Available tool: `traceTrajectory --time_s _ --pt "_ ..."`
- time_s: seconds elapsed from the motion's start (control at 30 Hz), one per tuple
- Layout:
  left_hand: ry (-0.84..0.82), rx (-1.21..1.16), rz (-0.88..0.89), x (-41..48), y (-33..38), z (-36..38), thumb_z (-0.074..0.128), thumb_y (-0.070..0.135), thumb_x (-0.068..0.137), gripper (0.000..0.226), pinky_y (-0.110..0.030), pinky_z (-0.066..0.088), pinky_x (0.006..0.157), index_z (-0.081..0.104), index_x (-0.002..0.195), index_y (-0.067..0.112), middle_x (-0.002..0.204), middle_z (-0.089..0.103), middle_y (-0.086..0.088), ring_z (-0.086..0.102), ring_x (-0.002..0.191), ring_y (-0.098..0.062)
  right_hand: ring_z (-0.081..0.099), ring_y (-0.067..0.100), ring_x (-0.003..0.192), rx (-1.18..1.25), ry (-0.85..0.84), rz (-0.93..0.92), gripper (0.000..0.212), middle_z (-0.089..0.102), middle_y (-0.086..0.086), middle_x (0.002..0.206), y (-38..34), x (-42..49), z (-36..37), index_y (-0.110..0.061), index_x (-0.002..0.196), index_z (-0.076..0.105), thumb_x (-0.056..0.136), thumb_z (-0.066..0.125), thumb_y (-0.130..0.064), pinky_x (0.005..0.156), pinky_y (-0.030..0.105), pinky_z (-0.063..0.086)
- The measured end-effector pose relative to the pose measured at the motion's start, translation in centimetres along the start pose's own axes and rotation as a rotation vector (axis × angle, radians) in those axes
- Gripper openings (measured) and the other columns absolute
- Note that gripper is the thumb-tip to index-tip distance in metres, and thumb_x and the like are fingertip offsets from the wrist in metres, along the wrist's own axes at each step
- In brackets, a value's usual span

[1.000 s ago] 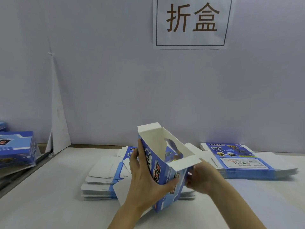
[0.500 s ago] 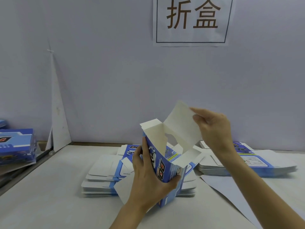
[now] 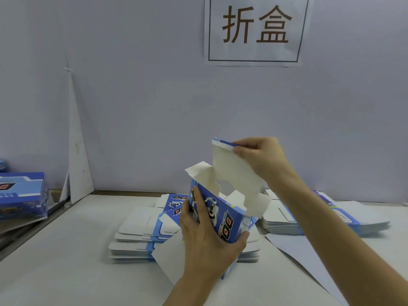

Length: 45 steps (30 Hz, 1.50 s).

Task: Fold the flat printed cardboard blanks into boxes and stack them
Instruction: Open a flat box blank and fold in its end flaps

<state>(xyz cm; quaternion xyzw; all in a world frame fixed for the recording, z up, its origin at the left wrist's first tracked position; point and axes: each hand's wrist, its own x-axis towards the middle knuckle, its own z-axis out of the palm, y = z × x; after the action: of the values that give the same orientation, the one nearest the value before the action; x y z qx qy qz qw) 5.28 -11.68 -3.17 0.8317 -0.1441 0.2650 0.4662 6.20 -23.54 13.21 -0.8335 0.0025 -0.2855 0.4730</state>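
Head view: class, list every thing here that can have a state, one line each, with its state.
box: upright, opened out, top not closed
lid flap: raised, tuck edge bent over
side flaps: sticking out, unfolded
left hand: grips the box
right hand: pinches the lid flap's top edge
middle stack of blanks: flat, unfolded
right stack of blanks: flat, unfolded
finished boxes: folded, stacked
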Motion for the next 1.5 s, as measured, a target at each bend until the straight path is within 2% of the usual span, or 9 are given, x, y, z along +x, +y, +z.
traceTrajectory --time_s 0.27,0.43,0.6,0.83,0.97,1.13,1.3,1.4,1.5 --pt "-0.022 0.019 -0.065 0.3 0.2 0.0 0.07 0.07 0.062 0.131 -0.041 0.023 0.115 -0.046 0.12 0.049 0.153 -0.006 0.007 0.003 0.142 -0.02 0.052 -0.001 0.064 -0.141 0.126 -0.173 0.015 0.063 -0.012 0.073 0.3 -0.5 0.9 -0.021 0.092 0.076 0.089 0.062 -0.015 0.048 -0.001 0.035" --pt "0.024 0.0 -0.068 0.2 0.3 -0.4 0.059 0.081 0.053 0.127 -0.041 0.03 0.111 -0.034 0.133 0.048 0.152 0.01 0.004 0.016 0.14 -0.02 0.061 0.012 0.096 -0.176 0.132 -0.283 0.028 0.069 0.0 0.115 0.5 -1.1 0.6 -0.017 0.122 0.065 0.095 0.057 -0.019 0.071 -0.003 0.034" --pt "0.102 -0.152 -0.123 1.2 0.2 -1.8 0.073 0.07 0.056 0.125 -0.041 0.039 0.104 -0.026 0.13 0.058 0.142 0.02 0.008 0.03 0.133 -0.02 0.046 -0.002 0.126 0.299 0.207 -0.307 0.057 0.046 -0.012 0.142 3.2 -4.5 -1.0 -0.044 0.135 0.037 0.083 0.048 -0.025 0.106 0.028 0.036" --pt "0.076 -0.365 -0.285 2.4 1.7 -3.3 0.063 0.073 0.042 0.133 -0.035 0.043 0.094 -0.014 0.146 0.044 0.14 0.018 0.008 0.03 0.131 -0.015 0.018 -0.038 0.115 0.081 -0.43 -0.06 0.112 0.013 -0.047 0.137 9.8 -9.5 2.1 -0.062 0.138 -0.003 0.061 0.078 -0.05 0.081 -0.008 0.031" --pt "0.119 -0.479 -0.276 3.3 2.4 -4.6 0.059 0.082 0.044 0.133 -0.043 0.048 0.098 -0.008 0.15 0.035 0.122 0.024 0.014 0.036 0.128 -0.015 0.044 -0.021 0.113 0.234 -0.372 0.004 0.089 0.046 -0.049 0.114 9.8 -8.9 2.6 -0.053 0.133 0.02 0.062 0.073 -0.047 0.067 0.0 0.043" --pt "-0.03 -0.401 -0.237 3.9 2.1 -5.2 0.055 0.07 0.054 0.088 -0.01 0.048 0.063 0.04 0.133 0.033 0.118 0.035 0.005 0.04 0.114 -0.006 0.052 -0.028 0.087 0.279 -0.362 0.061 0.057 0.061 -0.039 0.091 9.7 -9.4 2.9 -0.035 0.107 0.041 0.07 0.082 -0.024 0.056 0.0 0.044" --pt "-0.248 -0.544 -0.111 4.7 0.0 -7.3 0.072 0.06 0.061 0.054 -0.016 0.054 0.07 0.054 0.111 0.048 0.112 0.06 0.012 0.063 0.101 -0.005 0.066 0.002 0.096 0.511 -0.252 0.086 0.066 0.07 -0.011 0.106 9.3 -8.3 0.7 -0.03 0.114 0.049 0.054 0.076 -0.026 0.063 0.016 0.054" --pt "-0.506 -0.57 -0.183 4.4 -0.4 -6.8 0.077 0.059 0.059 0.07 -0.021 0.056 0.07 0.05 0.12 0.037 0.104 0.071 0.013 0.069 0.094 -0.008 0.067 0.004 0.097 0.59 -0.306 0.056 0.072 0.069 -0.019 0.104 8.4 -8.2 -0.4 -0.034 0.121 0.048 0.055 0.076 -0.033 0.062 0.016 0.054" --pt "-0.43 -0.529 -0.183 3.9 -0.3 -5.8 0.071 0.063 0.065 0.06 -0.04 0.056 0.084 0.06 0.11 0.025 0.096 0.074 0.003 0.07 0.091 -0.018 0.067 0.005 0.1 0.584 -0.276 0.036 0.065 0.067 -0.024 0.106 8.1 -7.9 -0.8 -0.046 0.126 0.042 0.069 0.071 -0.033 0.064 0.019 0.055"
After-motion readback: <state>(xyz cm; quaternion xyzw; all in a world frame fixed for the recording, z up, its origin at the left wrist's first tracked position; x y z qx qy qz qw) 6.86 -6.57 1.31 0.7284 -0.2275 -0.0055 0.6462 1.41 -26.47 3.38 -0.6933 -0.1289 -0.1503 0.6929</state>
